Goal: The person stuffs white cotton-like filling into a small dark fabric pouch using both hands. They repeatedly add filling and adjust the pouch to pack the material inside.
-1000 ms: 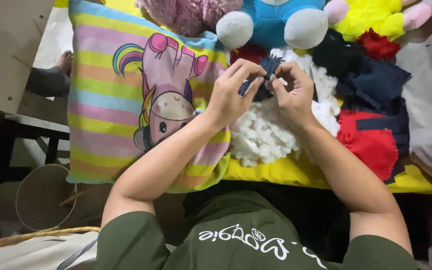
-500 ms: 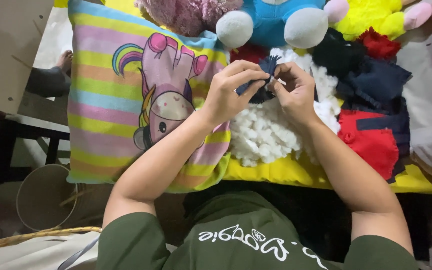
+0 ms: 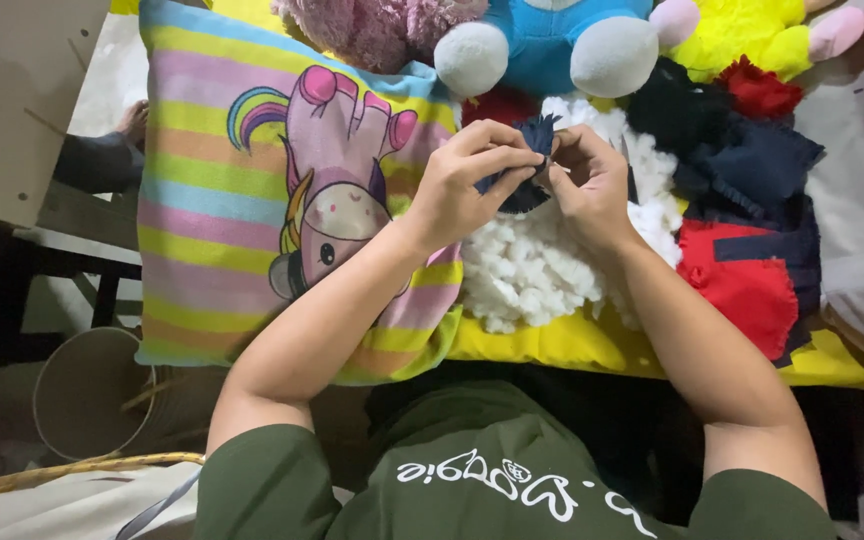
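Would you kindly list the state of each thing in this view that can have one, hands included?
Left hand: fingers pinched on the dark blue fabric scrap.
Right hand: pinched on the same scrap.
Dark blue fabric scrap: held up, edge frayed.
White stuffing: loose, heaped under the hands.
Striped pillow: lying flat, picture side up.
Red fabric piece: lying flat.

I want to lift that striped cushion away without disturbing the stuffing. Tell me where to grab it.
Take the striped cushion by its bare left edge, coming from the left. The left hand and forearm lie over its right side, and the white stuffing sits against that edge.
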